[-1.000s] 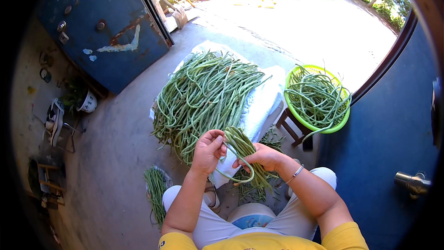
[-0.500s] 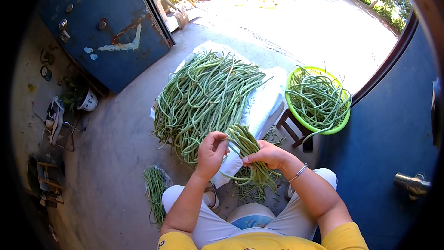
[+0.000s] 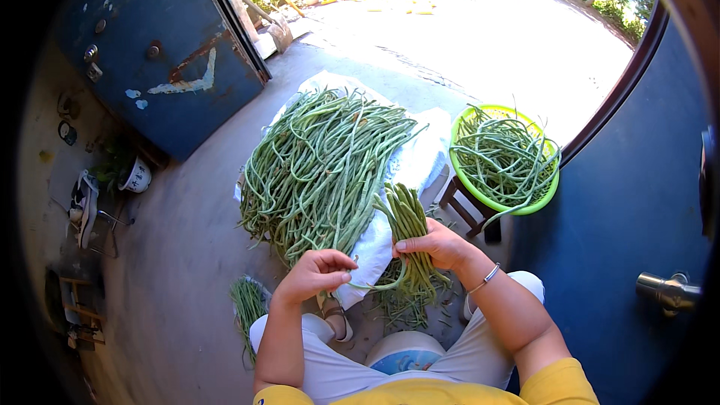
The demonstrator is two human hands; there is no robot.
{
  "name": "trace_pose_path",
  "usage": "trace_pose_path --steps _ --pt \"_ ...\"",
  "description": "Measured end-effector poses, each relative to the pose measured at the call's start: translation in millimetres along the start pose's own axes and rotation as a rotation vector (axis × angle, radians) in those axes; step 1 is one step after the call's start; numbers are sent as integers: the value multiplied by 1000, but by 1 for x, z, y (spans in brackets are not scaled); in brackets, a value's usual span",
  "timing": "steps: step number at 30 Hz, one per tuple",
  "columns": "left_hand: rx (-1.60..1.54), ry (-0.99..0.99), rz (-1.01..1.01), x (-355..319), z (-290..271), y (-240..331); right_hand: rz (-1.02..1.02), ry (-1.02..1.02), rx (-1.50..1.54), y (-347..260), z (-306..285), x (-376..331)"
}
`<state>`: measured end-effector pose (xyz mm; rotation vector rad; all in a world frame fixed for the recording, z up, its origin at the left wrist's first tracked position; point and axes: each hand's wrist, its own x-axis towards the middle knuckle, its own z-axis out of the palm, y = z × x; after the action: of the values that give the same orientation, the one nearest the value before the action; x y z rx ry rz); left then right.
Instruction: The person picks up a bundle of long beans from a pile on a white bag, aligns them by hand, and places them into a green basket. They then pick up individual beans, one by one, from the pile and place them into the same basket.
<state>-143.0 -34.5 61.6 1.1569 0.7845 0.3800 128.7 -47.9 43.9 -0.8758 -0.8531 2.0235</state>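
Observation:
My right hand (image 3: 441, 247) is wrapped round a bundle of green long beans (image 3: 409, 214), its thumb lying across them. One long bean (image 3: 375, 286) sags from the bundle toward my left hand (image 3: 319, 274), whose thumb and forefinger pinch near its end. Just beyond my hands, a big heap of long beans (image 3: 322, 165) lies on a white sack (image 3: 424, 142) spread over the floor. Under the bundle, short bean pieces (image 3: 405, 307) are scattered on the floor between my feet.
At the right, a lime-green basket (image 3: 553, 180) of long beans rests on a dark wooden stool (image 3: 465, 206). More beans (image 3: 249, 306) lie in a clear bag by my left knee. Blue metal doors (image 3: 172, 45) stand either side. A potted plant (image 3: 136, 175) is at the left.
My left hand has moved down and left, away from the bundle, drawing the bean's end with it. My right hand keeps hold of the bundle. The view has shifted slightly.

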Motion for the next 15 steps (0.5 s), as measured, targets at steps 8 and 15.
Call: trace_pose_path --steps 8,15 --pt "103 30 -38 20 7 -13 -35 91 17 0 -6 6" --pt "25 -40 -16 30 22 -23 -41 113 -5 -1 -4 12"
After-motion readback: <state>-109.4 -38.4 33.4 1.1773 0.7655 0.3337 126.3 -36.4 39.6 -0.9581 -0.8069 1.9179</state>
